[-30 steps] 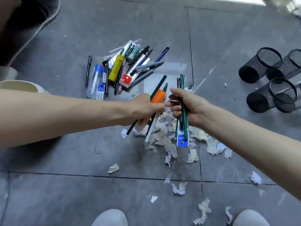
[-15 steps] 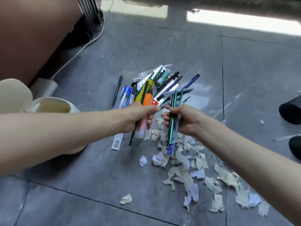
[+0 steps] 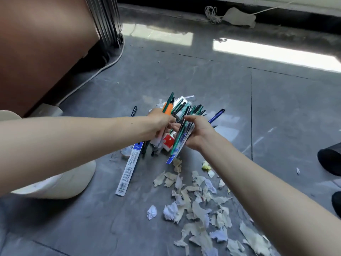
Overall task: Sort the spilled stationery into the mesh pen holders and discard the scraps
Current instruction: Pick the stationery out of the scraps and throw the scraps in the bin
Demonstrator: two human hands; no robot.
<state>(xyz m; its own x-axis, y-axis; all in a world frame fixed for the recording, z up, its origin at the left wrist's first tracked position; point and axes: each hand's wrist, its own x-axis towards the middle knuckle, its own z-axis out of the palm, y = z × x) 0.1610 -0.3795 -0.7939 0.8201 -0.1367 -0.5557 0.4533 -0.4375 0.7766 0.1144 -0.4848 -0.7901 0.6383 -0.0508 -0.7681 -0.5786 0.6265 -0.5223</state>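
Little of the job is done, by my reckoning; nothing that I can see has gone into the mesh pen holders, which show only as dark shapes cut off at the right edge, well apart from my hands; the paper scraps lie strewn over the floor nearer to me, none yet thrown away. What is gathered is in my fists; my left hand is curled round a bundle with an orange marker and a green pencil sticking up out of it; my right hand grips a sheaf of green pencils together with a blue-labelled packet. The two bundles touch, right over what remains of the pile; a blue pen lies just beyond my right hand, a black pen beyond my left wrist; a long barcoded refill packet slants down below my left hand, though I cannot tell whether it lies on the floor or hangs from my grip. A cream bin sits under my left forearm.

Against half a second ago, both hands have gone farther from me and onto the pile; the grips are unchanged; the scraps now lie wholly on my side of the hands; against a second ago the holders, then in full view, have slid almost out of sight.
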